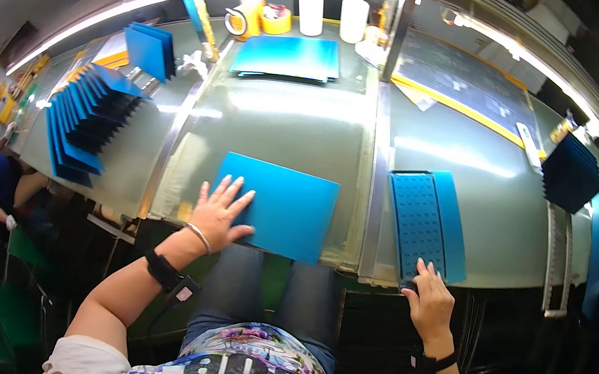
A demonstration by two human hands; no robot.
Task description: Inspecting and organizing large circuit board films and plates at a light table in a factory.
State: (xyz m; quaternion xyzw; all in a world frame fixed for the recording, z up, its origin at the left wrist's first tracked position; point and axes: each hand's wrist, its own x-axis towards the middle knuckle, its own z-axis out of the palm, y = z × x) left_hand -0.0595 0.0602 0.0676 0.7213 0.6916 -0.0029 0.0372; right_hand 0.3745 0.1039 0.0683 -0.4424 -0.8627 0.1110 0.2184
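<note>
My left hand (218, 217) lies flat with its fingers spread on the left part of a smooth blue panel (284, 204) at the front of the middle table section. To the right, my right hand (430, 302) pinches the near end of a dark-edged blue plate (418, 220) marked with rows of small slots or holes. That plate rests beside or partly over a plain blue panel (450, 226); the overlap is hard to tell. Whatever part of the plate is under my right fingers is hidden.
Flat blue panels (290, 56) are stacked at the back, before white bottles (310, 10) and tape rolls (239, 20). Upright blue panels stand in a row on the left (86, 121) and right (573, 173). A metal post (402, 29) rises between table sections. Two people work at the sides.
</note>
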